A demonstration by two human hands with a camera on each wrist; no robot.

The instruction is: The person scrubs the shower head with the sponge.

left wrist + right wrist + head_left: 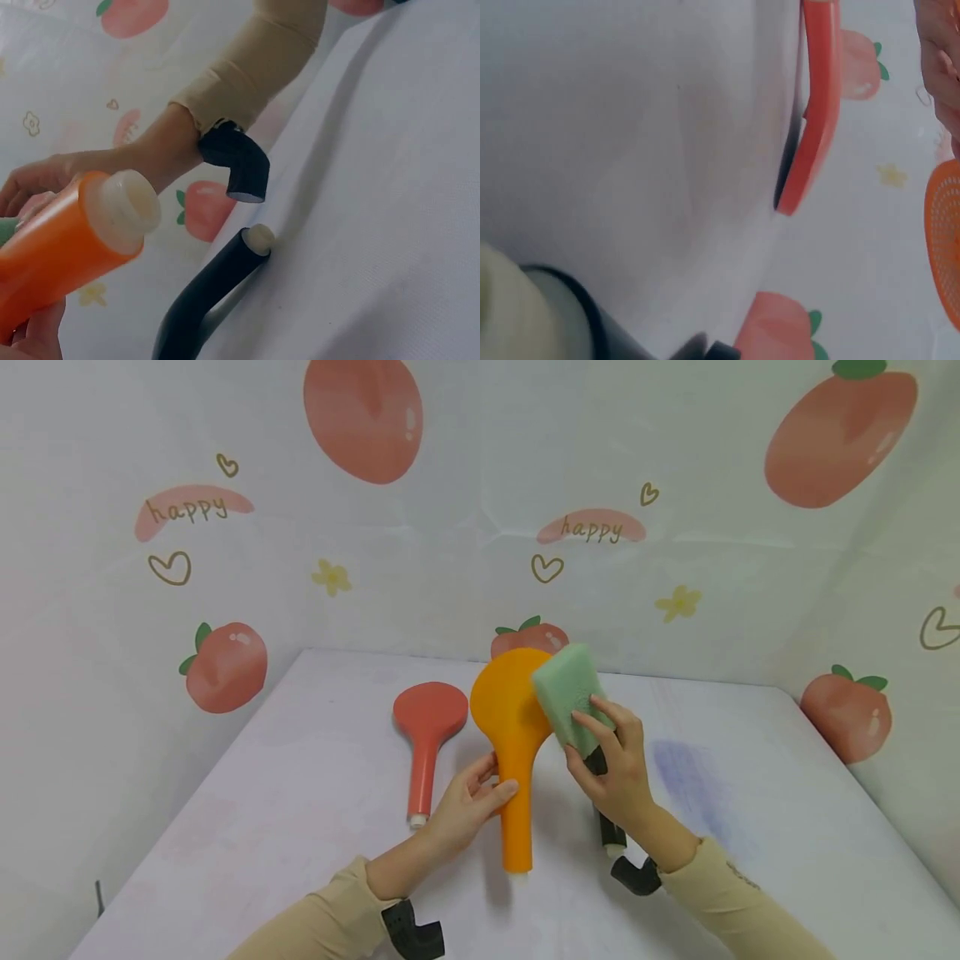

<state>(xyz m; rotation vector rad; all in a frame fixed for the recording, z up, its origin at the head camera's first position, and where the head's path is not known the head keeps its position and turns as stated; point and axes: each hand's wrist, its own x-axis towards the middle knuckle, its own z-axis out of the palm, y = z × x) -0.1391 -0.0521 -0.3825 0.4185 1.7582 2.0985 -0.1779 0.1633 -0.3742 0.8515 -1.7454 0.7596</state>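
Observation:
My left hand (467, 807) grips the handle of an orange shower head (510, 706), thumb across the front, and holds it upright above the table. The pale end of that handle faces the camera in the left wrist view, and its perforated face (946, 236) shows at the edge of the right wrist view. In my right hand (624, 768) is a light green sponge (564, 687), pinched between thumb and fingers. The sponge overlaps the right edge of the orange head in the head view.
On the white table (300, 860) a red shower head (430, 714) lies left of the orange one. A black shower head (611, 831) lies to the right, partly hidden behind my right hand and the sponge. Behind the table hangs a fruit-printed cloth (465, 568).

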